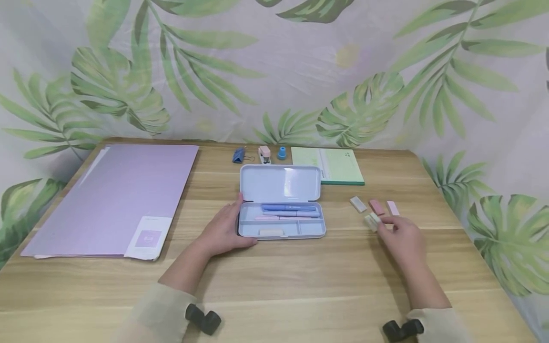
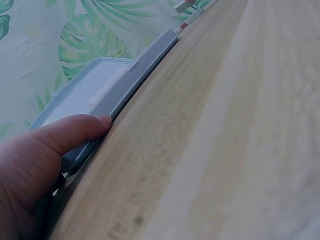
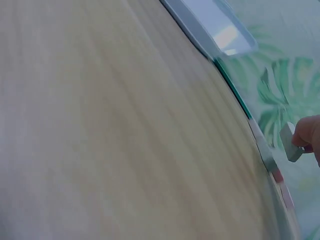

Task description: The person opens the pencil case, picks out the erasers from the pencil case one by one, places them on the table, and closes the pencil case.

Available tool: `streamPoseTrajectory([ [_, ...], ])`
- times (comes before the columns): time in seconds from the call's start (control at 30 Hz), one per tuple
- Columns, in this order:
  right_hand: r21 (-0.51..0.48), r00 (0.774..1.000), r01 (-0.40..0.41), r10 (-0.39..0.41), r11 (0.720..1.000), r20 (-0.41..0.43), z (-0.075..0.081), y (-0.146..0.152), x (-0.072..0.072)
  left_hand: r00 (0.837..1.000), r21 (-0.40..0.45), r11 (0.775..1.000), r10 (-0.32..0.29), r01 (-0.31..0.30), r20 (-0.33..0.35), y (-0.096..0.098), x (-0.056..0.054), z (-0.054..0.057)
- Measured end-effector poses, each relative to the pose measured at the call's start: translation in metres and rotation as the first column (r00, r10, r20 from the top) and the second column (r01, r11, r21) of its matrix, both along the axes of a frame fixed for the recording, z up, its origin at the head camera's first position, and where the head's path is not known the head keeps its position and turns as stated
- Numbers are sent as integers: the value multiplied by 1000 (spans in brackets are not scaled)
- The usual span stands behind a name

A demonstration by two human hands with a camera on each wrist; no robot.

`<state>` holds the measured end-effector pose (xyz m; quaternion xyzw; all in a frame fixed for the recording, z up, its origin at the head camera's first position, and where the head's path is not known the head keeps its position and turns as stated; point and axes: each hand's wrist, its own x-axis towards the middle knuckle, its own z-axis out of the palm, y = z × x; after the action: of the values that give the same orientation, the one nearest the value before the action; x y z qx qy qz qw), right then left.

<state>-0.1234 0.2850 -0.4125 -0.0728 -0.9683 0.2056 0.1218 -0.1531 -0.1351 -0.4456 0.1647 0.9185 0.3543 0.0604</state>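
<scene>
A light blue pencil case (image 1: 280,237) lies with its lid up. Blue pens (image 1: 289,207) and a pink pen (image 1: 274,218) fill its rear compartment, and a white eraser (image 1: 271,232) sits in the front one. My left hand (image 1: 225,226) grips the case's left end, its thumb along the front edge in the left wrist view. Between thumb and fingers, my right hand (image 1: 403,238) pinches a pale eraser (image 3: 290,142), raised above the table. Close by lie a greyish-white eraser (image 1: 358,204), a red eraser (image 1: 377,206), a pink eraser (image 1: 392,208) and a pale greenish one (image 1: 371,225).
Behind the case stand a blue binder clip (image 1: 238,155), a pink stapler (image 1: 264,153) and a small blue cone-shaped object (image 1: 281,153). A green notebook (image 1: 339,166) is at the back right. Large purple folders (image 1: 124,190) cover the table's left side.
</scene>
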Motion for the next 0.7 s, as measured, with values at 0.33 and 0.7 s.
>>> streamPoseTrajectory([
  [0.33, 35, 992, 36, -40, 999, 116, -11, 29, -1, 1000, 2, 1000, 2, -2, -24, -2, 0, -1],
  [0.7, -112, 987, 65, -47, 992, 157, -11, 28, 0, 1000, 1, 1000, -5, 5, -22, 1, 0, -1],
])
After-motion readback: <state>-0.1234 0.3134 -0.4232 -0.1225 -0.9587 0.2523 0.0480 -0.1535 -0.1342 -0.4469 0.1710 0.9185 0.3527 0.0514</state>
